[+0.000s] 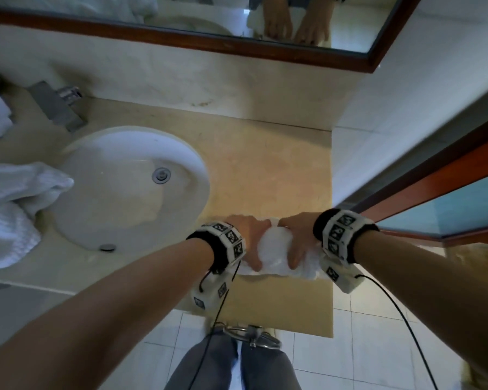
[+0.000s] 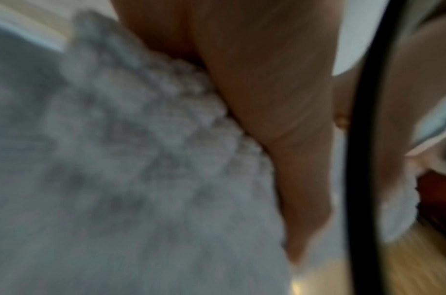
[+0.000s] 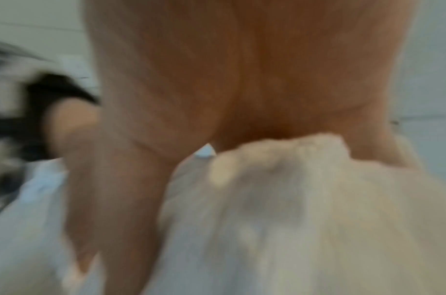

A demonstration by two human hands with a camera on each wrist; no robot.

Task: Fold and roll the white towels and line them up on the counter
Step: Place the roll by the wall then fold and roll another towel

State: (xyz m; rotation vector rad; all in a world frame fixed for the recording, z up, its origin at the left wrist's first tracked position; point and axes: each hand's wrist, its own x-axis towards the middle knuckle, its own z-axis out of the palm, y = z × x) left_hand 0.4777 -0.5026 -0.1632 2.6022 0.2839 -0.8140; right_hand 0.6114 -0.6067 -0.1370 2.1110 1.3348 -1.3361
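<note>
A white towel (image 1: pixel 273 253), partly rolled, lies near the front edge of the beige counter (image 1: pixel 265 170). My left hand (image 1: pixel 248 240) grips the roll on its left side, thumb down over the front. My right hand (image 1: pixel 296 237) grips it on the right, thumb likewise down the front. Both wrist views are blurred: the left wrist view shows the towel (image 2: pixel 128 169) under my left hand (image 2: pixel 280 119); the right wrist view shows the towel (image 3: pixel 292 209) bunched under my right hand (image 3: pixel 229 89). The fingertips are hidden behind the roll.
A round white sink (image 1: pixel 130 187) with a grey faucet (image 1: pixel 59 105) lies left of the towel. More white towels (image 1: pixel 14 209) are heaped at the left edge. A wood-framed mirror (image 1: pixel 197 21) hangs behind, a wall (image 1: pixel 406 108) bounds the counter's right side.
</note>
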